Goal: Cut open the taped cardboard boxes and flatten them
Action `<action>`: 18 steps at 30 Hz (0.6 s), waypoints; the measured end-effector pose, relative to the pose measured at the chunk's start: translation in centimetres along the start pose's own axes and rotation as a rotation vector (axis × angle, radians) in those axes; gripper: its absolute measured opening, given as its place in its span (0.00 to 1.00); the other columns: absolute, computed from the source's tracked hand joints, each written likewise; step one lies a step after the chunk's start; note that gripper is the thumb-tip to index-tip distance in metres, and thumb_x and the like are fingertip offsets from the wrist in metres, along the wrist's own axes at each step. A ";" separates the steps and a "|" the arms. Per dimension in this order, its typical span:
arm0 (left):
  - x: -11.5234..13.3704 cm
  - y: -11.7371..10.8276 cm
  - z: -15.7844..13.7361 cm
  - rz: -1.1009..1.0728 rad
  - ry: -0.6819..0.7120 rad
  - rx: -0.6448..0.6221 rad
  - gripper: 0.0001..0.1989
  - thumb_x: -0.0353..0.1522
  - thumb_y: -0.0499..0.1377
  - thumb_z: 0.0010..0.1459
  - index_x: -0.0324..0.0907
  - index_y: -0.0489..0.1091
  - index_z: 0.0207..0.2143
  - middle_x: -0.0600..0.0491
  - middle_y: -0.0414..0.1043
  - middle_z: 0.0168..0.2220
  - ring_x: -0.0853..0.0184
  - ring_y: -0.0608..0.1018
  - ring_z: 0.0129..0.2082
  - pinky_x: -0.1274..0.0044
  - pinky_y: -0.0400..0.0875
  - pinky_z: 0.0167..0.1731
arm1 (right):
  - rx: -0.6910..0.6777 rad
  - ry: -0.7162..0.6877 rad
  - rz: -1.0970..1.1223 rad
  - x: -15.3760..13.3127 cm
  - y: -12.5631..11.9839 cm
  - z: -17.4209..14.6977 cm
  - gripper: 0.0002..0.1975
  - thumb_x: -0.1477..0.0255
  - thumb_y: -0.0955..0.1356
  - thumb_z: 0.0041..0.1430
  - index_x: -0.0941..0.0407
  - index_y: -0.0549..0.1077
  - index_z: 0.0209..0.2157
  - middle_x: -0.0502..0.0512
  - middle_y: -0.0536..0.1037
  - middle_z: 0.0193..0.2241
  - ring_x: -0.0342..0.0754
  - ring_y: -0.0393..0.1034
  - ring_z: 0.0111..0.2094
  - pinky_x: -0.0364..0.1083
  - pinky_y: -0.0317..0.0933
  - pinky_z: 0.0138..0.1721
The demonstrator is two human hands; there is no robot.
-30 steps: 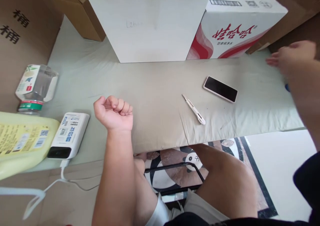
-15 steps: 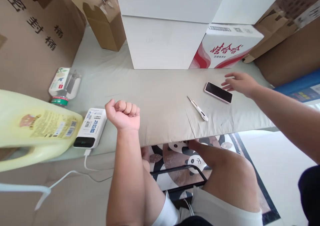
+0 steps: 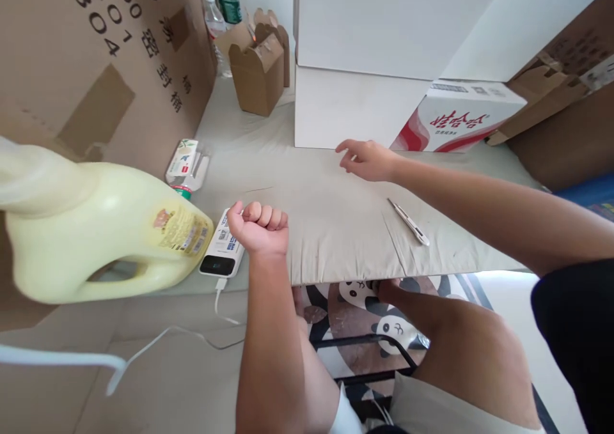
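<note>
white cutter (image 3: 409,222) lies on the desk (image 3: 330,236) near its front edge; beyond it the right hand (image 3: 367,159), fingers slightly apart, is by a white box (image 3: 355,111). the left hand (image 3: 261,228), fingers curled together, partly hides a power bank (image 3: 223,248).

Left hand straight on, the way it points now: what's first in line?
Probably the small brown carton, across the cloth. The left hand's height is unclear, so it might pass above.

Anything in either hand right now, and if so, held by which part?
Nothing visibly held: the right hand is loosely open; the left hand is a closed fist, its inside hidden.
</note>
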State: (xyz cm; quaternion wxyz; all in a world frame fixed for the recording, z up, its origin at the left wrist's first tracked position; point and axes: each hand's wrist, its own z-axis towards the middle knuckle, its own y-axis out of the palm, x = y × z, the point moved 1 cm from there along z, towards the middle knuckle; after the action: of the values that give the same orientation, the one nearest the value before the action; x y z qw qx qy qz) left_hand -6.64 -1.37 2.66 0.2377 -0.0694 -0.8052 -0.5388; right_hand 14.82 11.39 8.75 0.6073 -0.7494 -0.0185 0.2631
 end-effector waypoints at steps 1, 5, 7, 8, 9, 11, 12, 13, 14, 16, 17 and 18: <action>-0.1 0.0 0.1 -0.005 -0.007 -0.009 0.24 0.40 0.43 0.65 0.43 0.36 0.19 0.62 0.28 0.16 0.74 0.43 0.11 0.77 0.40 0.15 | 0.007 -0.027 0.002 -1.1 0.3 1.1 0.24 0.71 0.65 0.60 0.55 0.69 0.58 0.57 0.82 0.47 0.55 0.77 0.44 0.53 0.70 0.50; -0.9 -0.4 0.7 0.042 -0.072 -0.046 0.25 0.40 0.41 0.66 0.43 0.37 0.17 0.61 0.30 0.15 0.74 0.46 0.11 0.78 0.41 0.15 | 0.050 -0.089 0.030 -4.9 1.4 5.4 0.23 0.73 0.64 0.62 0.56 0.69 0.58 0.57 0.80 0.51 0.55 0.76 0.48 0.53 0.70 0.52; -1.2 -0.8 1.1 0.058 -0.125 -0.031 0.25 0.40 0.40 0.67 0.43 0.38 0.17 0.61 0.31 0.15 0.74 0.46 0.12 0.78 0.42 0.15 | 0.068 -0.118 0.022 -6.2 2.0 7.3 0.22 0.75 0.64 0.62 0.56 0.69 0.57 0.56 0.78 0.54 0.54 0.75 0.49 0.52 0.70 0.54; -1.3 -1.0 1.2 0.046 -0.149 -0.023 0.25 0.40 0.39 0.68 0.43 0.37 0.17 0.60 0.31 0.15 0.74 0.45 0.12 0.78 0.42 0.15 | 0.080 -0.133 0.014 -6.9 2.2 8.2 0.21 0.76 0.65 0.61 0.55 0.69 0.57 0.56 0.77 0.55 0.53 0.75 0.50 0.52 0.69 0.56; -1.3 -1.1 1.4 0.025 -0.167 -0.019 0.26 0.41 0.38 0.68 0.43 0.37 0.17 0.60 0.31 0.15 0.74 0.45 0.12 0.78 0.43 0.15 | 0.103 -0.151 0.011 -7.5 2.5 9.1 0.21 0.77 0.65 0.61 0.55 0.68 0.56 0.57 0.76 0.56 0.53 0.74 0.51 0.53 0.68 0.58; -1.1 -1.3 1.6 -0.026 -0.173 -0.044 0.26 0.42 0.36 0.69 0.43 0.36 0.18 0.60 0.30 0.16 0.74 0.44 0.13 0.78 0.44 0.15 | 0.165 -0.185 0.029 -9.1 3.0 11.0 0.21 0.79 0.66 0.61 0.57 0.66 0.56 0.58 0.74 0.56 0.50 0.73 0.53 0.55 0.65 0.62; -1.0 -1.3 1.8 -0.037 -0.165 -0.057 0.27 0.43 0.36 0.70 0.43 0.37 0.18 0.60 0.30 0.17 0.74 0.44 0.13 0.78 0.44 0.15 | 0.196 -0.203 0.050 -10.0 3.2 12.0 0.23 0.79 0.66 0.61 0.59 0.64 0.57 0.58 0.73 0.56 0.49 0.72 0.55 0.56 0.63 0.64; -0.9 -1.3 1.9 -0.044 -0.174 -0.058 0.27 0.43 0.36 0.70 0.43 0.36 0.18 0.60 0.29 0.17 0.74 0.43 0.14 0.78 0.44 0.15 | 0.214 -0.219 0.075 -10.9 3.3 13.1 0.24 0.79 0.66 0.61 0.60 0.63 0.58 0.57 0.71 0.56 0.49 0.70 0.58 0.56 0.61 0.64; -0.8 -1.4 2.1 -0.056 -0.187 -0.058 0.27 0.43 0.36 0.70 0.43 0.36 0.18 0.60 0.28 0.17 0.74 0.43 0.14 0.78 0.44 0.15 | 0.224 -0.233 0.100 -11.9 3.4 14.2 0.26 0.80 0.65 0.60 0.62 0.61 0.60 0.56 0.69 0.57 0.49 0.66 0.62 0.55 0.59 0.64; -0.9 -1.5 2.4 -0.081 -0.223 -0.054 0.28 0.44 0.35 0.70 0.43 0.36 0.18 0.60 0.28 0.18 0.74 0.42 0.14 0.78 0.44 0.16 | 0.236 -0.219 0.181 -13.6 3.4 16.9 0.29 0.82 0.64 0.59 0.64 0.59 0.62 0.54 0.62 0.61 0.51 0.55 0.69 0.48 0.57 0.60; -1.0 -1.6 2.6 -0.094 -0.233 -0.057 0.28 0.44 0.35 0.70 0.43 0.36 0.18 0.60 0.28 0.18 0.74 0.42 0.14 0.78 0.44 0.16 | 0.251 -0.164 0.259 -14.3 3.3 18.5 0.28 0.82 0.63 0.59 0.65 0.59 0.62 0.53 0.59 0.62 0.53 0.49 0.71 0.44 0.56 0.57; -1.2 -1.7 2.8 -0.104 -0.245 -0.065 0.28 0.44 0.35 0.70 0.43 0.36 0.18 0.60 0.28 0.17 0.74 0.42 0.14 0.78 0.44 0.16 | 0.270 -0.078 0.360 -14.7 3.2 20.1 0.26 0.83 0.62 0.60 0.67 0.61 0.60 0.52 0.57 0.63 0.54 0.45 0.72 0.40 0.56 0.54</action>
State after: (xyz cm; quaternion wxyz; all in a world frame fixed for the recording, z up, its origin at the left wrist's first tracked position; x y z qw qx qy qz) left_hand -7.09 0.60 -0.18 0.1070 -0.1004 -0.8128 -0.5638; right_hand -7.10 23.55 8.82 0.6442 -0.6419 0.1273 0.3960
